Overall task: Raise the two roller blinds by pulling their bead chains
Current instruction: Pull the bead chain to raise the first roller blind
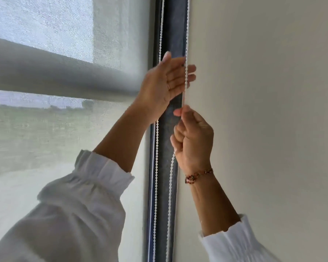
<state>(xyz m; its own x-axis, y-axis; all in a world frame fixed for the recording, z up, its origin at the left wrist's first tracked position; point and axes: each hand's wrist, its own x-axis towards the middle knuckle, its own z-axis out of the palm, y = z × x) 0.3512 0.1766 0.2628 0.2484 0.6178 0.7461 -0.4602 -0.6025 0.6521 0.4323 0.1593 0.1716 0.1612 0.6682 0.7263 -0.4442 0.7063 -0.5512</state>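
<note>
**Two hands on the wall-side chain, blind part-way up: where it could slip**

Nearest: white sleeves [80, 201], both forearms reaching up to the window's right edge. A beaded bracelet [198, 175] sits on the right wrist, close to the slack chain below the fist; judged a minor snag risk if the beads swing into it

Right hand [194, 140]: lower of the two, curled into a fist, thumb and forefinger pinched on the bead chain [186, 76] next to the wall [263, 110]. Below the fist the chain bows loose towards the frame. Risk: a pinch this light may let beads run through on a hard pull, so the stroke raises nothing

Left hand [165, 82]: higher, palm open, fingers spread flat behind the same chain, not closed on it. Whether it touches the beads cannot be told. Risk: if the right lets go before the left closes, the blind's weight may draw the chain back

A second chain [156, 167] hangs just left, along the dark window frame [166, 186], passing behind the left hand. The strands lie near each other; grabbing the wrong one, or both, would likely lower the blind or jam the drive

Farther: grey roller blind [55, 76], bottom edge across mid-window, sheer blind [45, 138] behind it reaching lower. Both seem to need more raising. Pulling at an angle off the wall could drag the beads sideways at a roller out of view
</note>
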